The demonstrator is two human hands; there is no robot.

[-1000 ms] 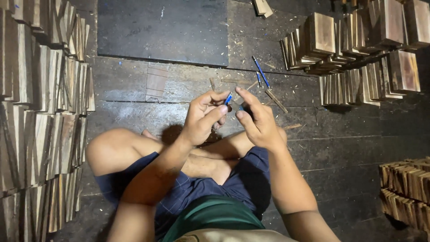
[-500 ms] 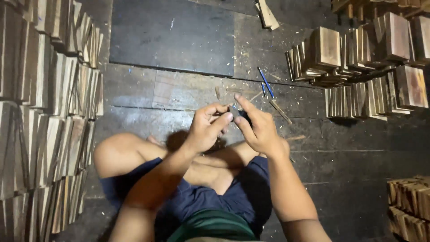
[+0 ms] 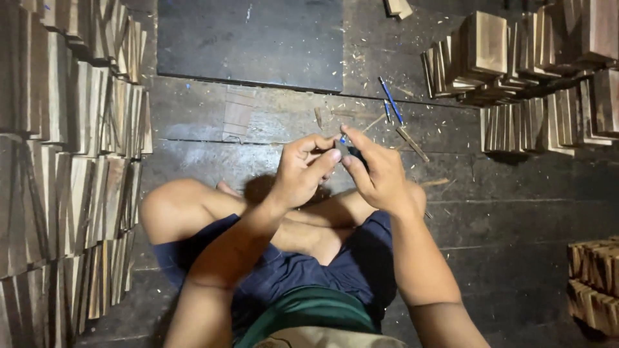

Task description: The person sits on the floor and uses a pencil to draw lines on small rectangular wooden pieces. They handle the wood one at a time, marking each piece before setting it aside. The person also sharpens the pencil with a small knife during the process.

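Note:
I sit cross-legged on a dark wooden floor (image 3: 516,212) and hold both hands together above my knees. My left hand (image 3: 303,171) pinches a small object with a blue tip (image 3: 343,138) between thumb and fingers. My right hand (image 3: 380,174) wraps around the dark lower part of the same small object (image 3: 356,156), fingertips touching those of the left hand. Most of the object is hidden by my fingers. On the floor just beyond my hands lie two blue pens (image 3: 390,101) and a thin wooden stick (image 3: 412,144).
Rows of upright wooden blocks (image 3: 64,161) line the left side. More stacked wooden blocks (image 3: 535,71) sit at the upper right, and another pile (image 3: 593,283) at the lower right. A dark flat board (image 3: 251,42) lies ahead. Wood chips litter the floor.
My hands have stayed together on the small object, with fingers shifting slightly; the blue tip is more covered now. The view has tilted a little.

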